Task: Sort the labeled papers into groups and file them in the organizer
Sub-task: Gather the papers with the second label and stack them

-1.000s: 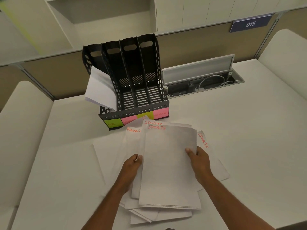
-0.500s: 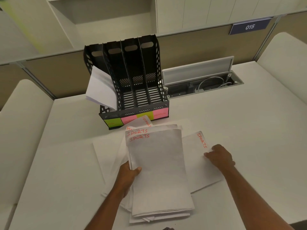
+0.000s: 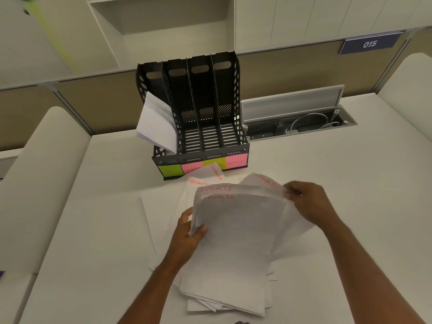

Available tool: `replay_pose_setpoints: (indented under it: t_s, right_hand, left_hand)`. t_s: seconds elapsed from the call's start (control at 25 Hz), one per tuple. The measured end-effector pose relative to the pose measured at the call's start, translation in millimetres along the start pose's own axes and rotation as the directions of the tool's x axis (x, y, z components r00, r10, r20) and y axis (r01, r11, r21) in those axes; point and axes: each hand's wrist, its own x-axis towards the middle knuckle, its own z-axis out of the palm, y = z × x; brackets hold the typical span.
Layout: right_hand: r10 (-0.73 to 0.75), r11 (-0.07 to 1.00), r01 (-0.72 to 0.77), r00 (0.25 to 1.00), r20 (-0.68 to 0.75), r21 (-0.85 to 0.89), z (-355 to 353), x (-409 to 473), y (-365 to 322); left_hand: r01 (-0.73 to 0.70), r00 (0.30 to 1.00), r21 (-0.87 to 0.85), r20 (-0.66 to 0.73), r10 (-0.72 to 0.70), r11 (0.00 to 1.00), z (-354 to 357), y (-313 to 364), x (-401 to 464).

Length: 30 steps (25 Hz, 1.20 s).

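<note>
My left hand [image 3: 187, 235] grips the left edge of a stack of white papers [image 3: 233, 242] marked SPORTS in red, thumb on top. My right hand [image 3: 306, 202] pinches the top corner of another SPORTS sheet [image 3: 289, 230] and holds it lifted against the right side of that stack. Sheets marked FINANCE [image 3: 210, 176] lie underneath, toward the organizer. The black four-slot organizer [image 3: 201, 108] stands behind the papers, with green and pink sticky labels [image 3: 236, 161] on its front lip. Its leftmost slot holds a leaning bundle of white papers [image 3: 156, 122]; the other three slots look bare.
More loose white sheets [image 3: 161, 216] spread on the white desk [image 3: 339, 183] under the stack. An open cable hatch [image 3: 299, 122] with wires sits to the right of the organizer. Beige partitions edge the desk, and a blue 015 sign [image 3: 370, 44] hangs at the back right.
My right hand went out to the single SPORTS sheet on the right, picked it up by its top corner and brought it against the stack. The left hand kept hold of the stack.
</note>
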Motion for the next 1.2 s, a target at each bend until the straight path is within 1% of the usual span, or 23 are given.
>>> replay_pose_setpoints:
  t_s: [0.08,0.16,0.2,0.24,0.28,0.32,0.36,0.4,0.44,0.48,0.52,0.56,0.6,0.68,0.72,0.8,0.88,0.96,1.0,1.04,1.08,1.16,1.2]
  right_hand:
    - [-0.140,0.988,0.135,0.987,0.077,0.073,-15,9,-29]
    - [-0.196,0.978,0.174,0.955,0.223,0.115,-21,18,-56]
    - [-0.215,0.973,0.179,0.935,0.284,0.146,-21,23,-66]
    - [-0.231,0.966,0.183,0.927,0.296,0.182,-21,26,-74]
    - [-0.233,0.959,0.182,0.942,0.241,0.216,-21,28,-76]
    - [-0.220,0.939,0.165,0.962,0.161,0.302,-22,29,-75]
    - [-0.196,0.884,0.121,0.973,0.122,0.452,-23,28,-70]
    - [-0.181,0.762,0.037,0.971,0.159,0.647,-23,25,-65]
    - [-0.183,0.628,-0.081,0.951,0.248,0.774,-18,20,-57]
    - [-0.207,0.552,-0.174,0.919,0.337,0.815,-8,14,-49]
    - [-0.216,0.551,-0.217,0.896,0.389,0.805,6,5,-44]
    - [-0.178,0.591,-0.227,0.899,0.400,0.774,22,-5,-42]
    - [-0.095,0.653,-0.213,0.929,0.358,0.727,39,-15,-44]
    - [0.124,0.740,-0.190,0.981,0.148,0.645,65,-30,-52]
    - [0.169,0.750,-0.154,0.985,0.039,0.644,69,-35,-60]
    - [0.105,0.734,-0.006,0.989,-0.105,0.679,63,-40,-79]
    - [-0.039,0.688,0.191,0.973,-0.228,0.700,49,-45,-98]
    - [-0.222,0.621,0.404,0.912,-0.344,0.671,42,-49,-114]
    - [-0.272,0.610,0.455,0.889,-0.367,0.649,43,-48,-115]
    - [-0.285,0.613,0.446,0.895,-0.344,0.652,47,-45,-113]
    - [-0.255,0.638,0.385,0.923,-0.289,0.666,53,-42,-108]
    - [-0.128,0.731,0.172,0.985,-0.116,0.660,70,-37,-87]
    - [-0.066,0.770,0.086,0.996,-0.055,0.632,79,-35,-76]
  left_hand:
    - [-0.056,0.998,0.013,0.027,0.056,0.998,0,15,6]
    - [-0.122,0.990,0.036,0.071,0.119,0.992,0,29,12]
    - [-0.127,0.990,0.052,0.075,0.123,0.991,0,35,15]
    - [-0.117,0.992,0.052,0.056,0.114,0.992,0,41,16]
    - [-0.097,0.995,0.038,0.017,0.097,0.995,-1,44,17]
    - [-0.070,0.997,-0.003,-0.028,0.070,0.998,-3,45,18]
    - [-0.046,0.997,-0.066,-0.071,0.042,0.997,-6,45,18]
    - [-0.035,0.994,-0.144,-0.109,0.020,0.989,-9,44,17]
    - [-0.037,0.990,-0.213,-0.139,0.008,0.976,-11,44,16]
    - [-0.052,0.987,-0.266,-0.158,0.010,0.963,-11,45,13]
    - [-0.076,0.984,-0.294,-0.177,0.023,0.953,-10,47,12]
    - [-0.099,0.980,-0.300,-0.193,0.041,0.949,-8,50,10]
    - [-0.110,0.978,-0.294,-0.200,0.052,0.949,-5,54,8]
    - [-0.115,0.977,-0.253,-0.206,0.062,0.961,0,65,6]
    - [-0.142,0.970,-0.211,-0.226,0.093,0.967,1,70,5]
    - [-0.240,0.932,-0.138,-0.311,0.188,0.961,0,84,-1]
    - [-0.366,0.861,-0.102,-0.414,0.295,0.925,0,99,-10]
    - [-0.470,0.794,-0.083,-0.474,0.380,0.879,4,108,-16]
    - [-0.482,0.787,-0.092,-0.482,0.385,0.871,7,108,-17]
    - [-0.460,0.806,-0.125,-0.475,0.354,0.879,9,102,-14]
    - [-0.405,0.840,-0.164,-0.454,0.296,0.900,11,96,-11]
    - [-0.244,0.908,-0.197,-0.391,0.152,0.950,15,79,-6]
    - [-0.185,0.921,-0.177,-0.375,0.107,0.967,14,69,-4]
